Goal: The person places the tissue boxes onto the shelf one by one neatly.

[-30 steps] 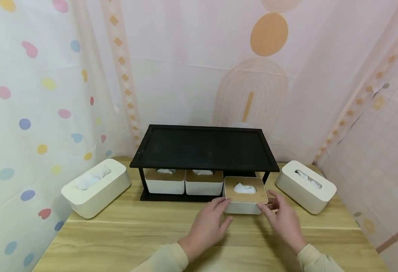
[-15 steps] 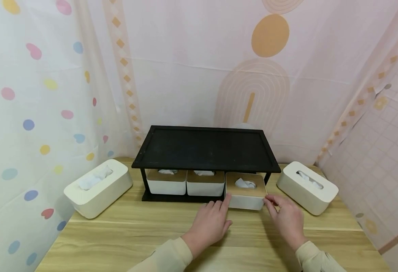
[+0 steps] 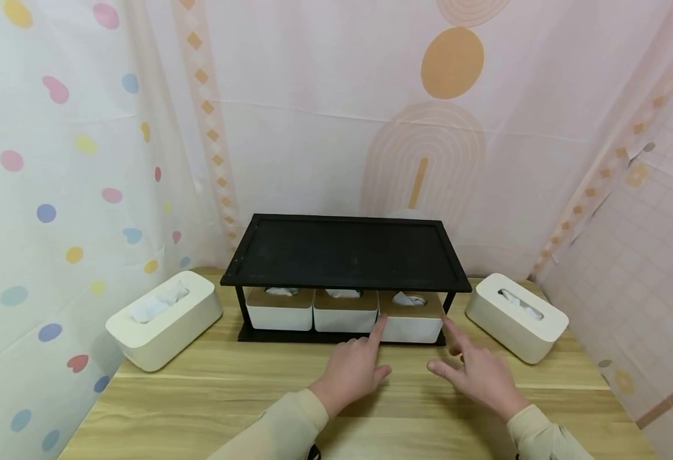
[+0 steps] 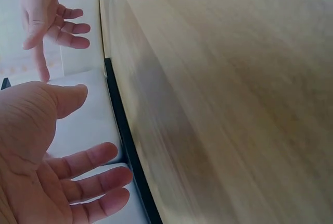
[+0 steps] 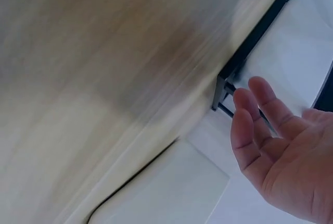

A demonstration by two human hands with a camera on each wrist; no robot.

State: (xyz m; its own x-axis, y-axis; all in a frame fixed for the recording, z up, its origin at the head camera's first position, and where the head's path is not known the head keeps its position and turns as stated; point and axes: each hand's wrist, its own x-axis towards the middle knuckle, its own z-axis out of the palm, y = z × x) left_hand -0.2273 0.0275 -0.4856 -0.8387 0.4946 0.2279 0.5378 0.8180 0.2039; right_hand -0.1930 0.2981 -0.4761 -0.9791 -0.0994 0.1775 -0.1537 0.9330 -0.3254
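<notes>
A white tissue box with a wood-toned lid [image 3: 412, 328] sits at the right end of the black shelf's [image 3: 345, 250] lower level, its front near the base's front edge. My left hand [image 3: 349, 375] has its index finger extended to the box's front left corner. At the front right corner, the extended index finger of my right hand [image 3: 482, 377] reaches the box's edge, thumb spread away. Two matching tissue boxes stand to its left, one in the middle [image 3: 345, 319] and one at the left end [image 3: 279, 316]. Tissue pokes from each lid's slot.
A larger all-white tissue box [image 3: 164, 329] stands angled on the wooden table [image 3: 210, 409] left of the shelf. Another white tissue box [image 3: 517, 319] is angled at the right. Patterned curtains [image 3: 313, 115] hang behind and at both sides.
The right-hand wood-lidded tissue box has slid back under the shelf top, level with the others. My right fingers have gone from gripping its corner to a straight index finger with thumb apart.
</notes>
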